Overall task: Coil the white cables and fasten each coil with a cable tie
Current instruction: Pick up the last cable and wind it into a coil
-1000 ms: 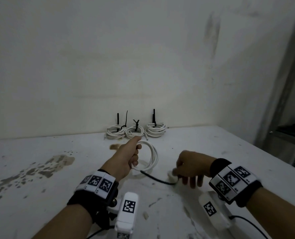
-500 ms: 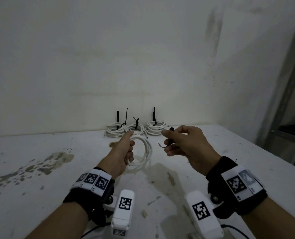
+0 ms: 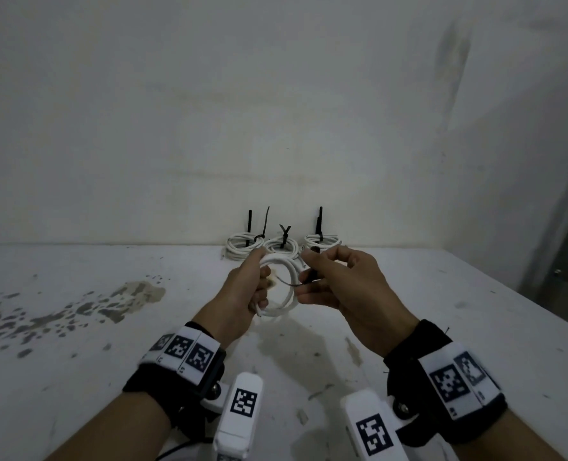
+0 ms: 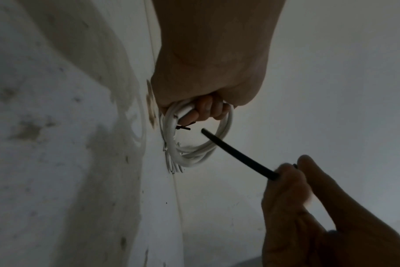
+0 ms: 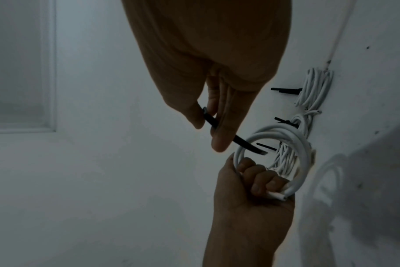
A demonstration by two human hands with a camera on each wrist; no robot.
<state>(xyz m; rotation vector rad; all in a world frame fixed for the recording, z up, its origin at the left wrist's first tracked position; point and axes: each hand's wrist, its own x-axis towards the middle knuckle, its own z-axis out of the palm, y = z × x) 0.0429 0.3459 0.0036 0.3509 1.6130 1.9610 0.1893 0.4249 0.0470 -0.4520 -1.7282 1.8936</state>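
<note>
Head view showed the left hand (image 3: 242, 294) with its fingers curled round a round coil of white cable (image 3: 284, 287), held up above the white, stained table top (image 3: 76, 327). The right hand (image 3: 345, 291) was just beside it and pinched a thin black plastic cable tie (image 3: 309, 277) between thumb and fingers. The tie's thin tip poked into the ring of the coil. Far back on the table, against the pale wall (image 3: 276, 94), sat three tied white cable coils (image 3: 284, 247) in a row, each with a black tie sticking up. Both wrists wore black bands with white tags with black square marks (image 3: 189, 352), and white camera boxes (image 3: 242, 414) hung under them. Left wrist view showed the left hand (image 4: 210, 72) from behind, with its fingers (image 4: 203, 110) wrapped round the top of the coil of white cable (image 4: 194, 144). A short dark bit stuck out beside the fingers, but I could not tell what it was. The right hand (image 4: 308, 207) came in from the lower right, and the black cable tie (image 4: 237, 155) ran from its fingertips up toward the hole in the coil. Right wrist view showed the right hand (image 5: 208, 72) pinching the head end of the black cable tie (image 5: 240, 142) between thumb and first finger. The tie's free end went through the ring of the white coil (image 5: 279, 144). The left hand (image 5: 251, 198) gripped the coil from below, and a cut cable end stuck out by its fingers. The three tied coils (image 5: 315, 88) lay behind, by the wall.
</note>
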